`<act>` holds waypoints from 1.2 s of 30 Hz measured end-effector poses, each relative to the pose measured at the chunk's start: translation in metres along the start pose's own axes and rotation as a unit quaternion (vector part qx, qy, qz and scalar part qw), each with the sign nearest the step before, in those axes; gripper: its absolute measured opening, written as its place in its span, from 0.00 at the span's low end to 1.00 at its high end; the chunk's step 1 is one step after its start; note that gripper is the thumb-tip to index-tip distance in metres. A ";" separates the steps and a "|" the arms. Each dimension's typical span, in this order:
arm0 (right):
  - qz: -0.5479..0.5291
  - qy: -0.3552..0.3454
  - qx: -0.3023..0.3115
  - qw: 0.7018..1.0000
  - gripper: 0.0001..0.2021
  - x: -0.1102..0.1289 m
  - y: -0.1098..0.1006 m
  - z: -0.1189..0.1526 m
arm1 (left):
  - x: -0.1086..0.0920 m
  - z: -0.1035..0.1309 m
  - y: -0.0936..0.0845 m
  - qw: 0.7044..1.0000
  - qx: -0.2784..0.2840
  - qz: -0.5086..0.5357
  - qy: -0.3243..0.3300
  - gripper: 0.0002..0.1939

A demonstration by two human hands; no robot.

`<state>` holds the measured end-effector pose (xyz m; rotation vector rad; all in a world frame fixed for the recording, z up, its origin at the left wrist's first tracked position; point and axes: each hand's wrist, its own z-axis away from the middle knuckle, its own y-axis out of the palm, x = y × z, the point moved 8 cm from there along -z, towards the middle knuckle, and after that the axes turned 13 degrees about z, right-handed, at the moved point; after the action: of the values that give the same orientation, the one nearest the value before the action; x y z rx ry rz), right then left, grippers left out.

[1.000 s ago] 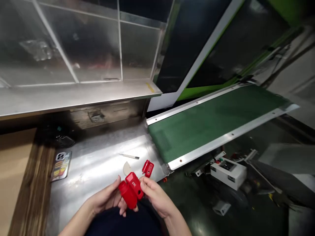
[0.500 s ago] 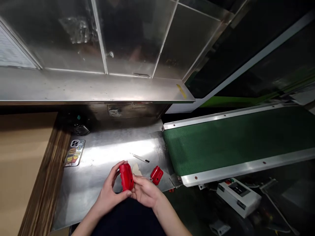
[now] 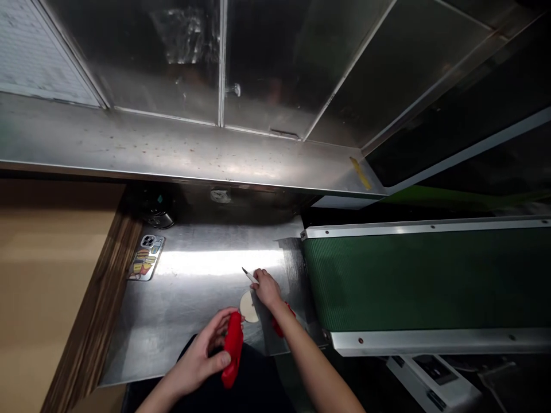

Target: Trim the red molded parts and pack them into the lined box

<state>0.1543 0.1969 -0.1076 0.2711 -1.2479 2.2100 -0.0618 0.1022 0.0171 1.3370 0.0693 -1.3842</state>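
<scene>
My left hand grips a red moulded part between thumb and fingers, tilted on its narrow side just over the front edge of the metal bench. To its right, my right hand pinches a slim white craft knife, its dark pointed tip aimed up and left. Between the two hands a round cream disc lies on the bench, partly covered by my right hand's shadow. A second red part rests by the bench's right end, mostly hidden under my right forearm.
A green conveyor belt with metal rails adjoins the bench on the right. At the left lie a phone in a patterned case and a dark container. A metal shelf runs across the back. A white control box sits below the belt.
My right hand has let go of the red part, reached forward and picked up the craft knife from the bench. My left hand keeps the red part, now turned edge-on. The view has shifted.
</scene>
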 end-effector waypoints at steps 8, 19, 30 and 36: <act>-0.092 -0.013 0.015 0.996 0.18 0.008 -0.020 0.031 | -0.003 0.012 -0.007 0.993 -0.044 -0.100 0.049 0.63; -0.172 -0.210 0.140 0.952 0.16 0.090 -0.134 0.233 | -0.062 0.048 0.069 0.931 0.057 -0.340 0.119 0.63; 0.131 -0.258 0.022 0.957 0.15 0.135 -0.144 0.310 | -0.075 0.091 0.112 0.852 0.129 -0.445 0.243 0.53; 0.177 -0.265 -0.024 0.948 0.11 0.141 -0.142 0.323 | -0.072 0.099 0.114 0.852 0.124 -0.444 0.247 0.52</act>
<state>0.0885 0.0373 0.2309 0.7075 -1.7459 2.4970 -0.0663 0.0408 0.1726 1.9845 0.9971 -1.7820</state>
